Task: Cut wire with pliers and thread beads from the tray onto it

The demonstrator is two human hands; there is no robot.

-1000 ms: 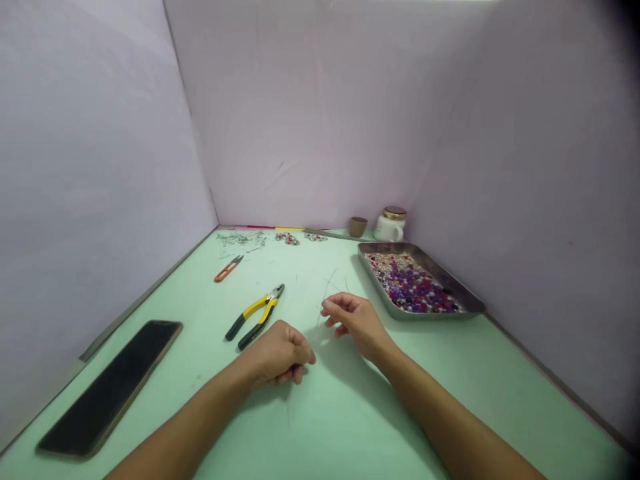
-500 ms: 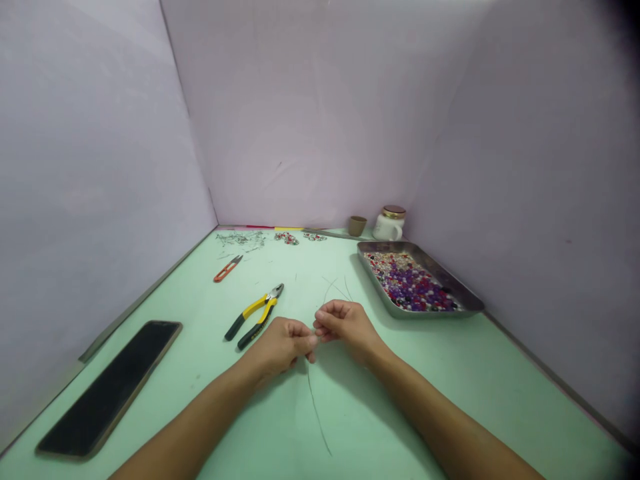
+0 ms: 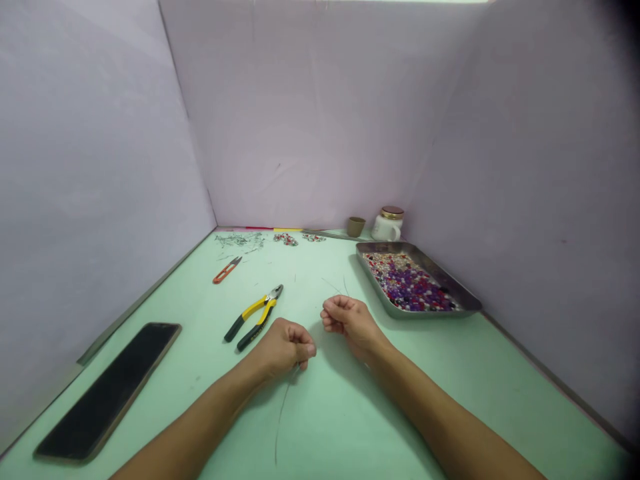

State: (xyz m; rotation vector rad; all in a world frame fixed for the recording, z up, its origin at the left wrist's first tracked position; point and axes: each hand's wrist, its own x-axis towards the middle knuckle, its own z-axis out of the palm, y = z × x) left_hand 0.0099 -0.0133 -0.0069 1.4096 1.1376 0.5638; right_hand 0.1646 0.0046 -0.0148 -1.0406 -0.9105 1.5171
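My left hand is closed in a pinch over the green tabletop, gripping a thin wire whose end hangs down toward me. A small gap to its right, my right hand is also pinched, thumb against fingers; what lies between those fingertips is too small to make out. Fine wire pieces lie just beyond the right hand. Pliers with yellow and black handles rest, jaws slightly parted, to the left of my left hand.
A metal tray of mixed beads stands at right. A phone lies at left, with orange thread snips farther back. Wire scraps, beaded pieces, a small brown cup and a lidded white mug line the rear.
My hands have moved apart, the right one slightly up and to the right. The wire's hanging end has swung left beneath my left hand.
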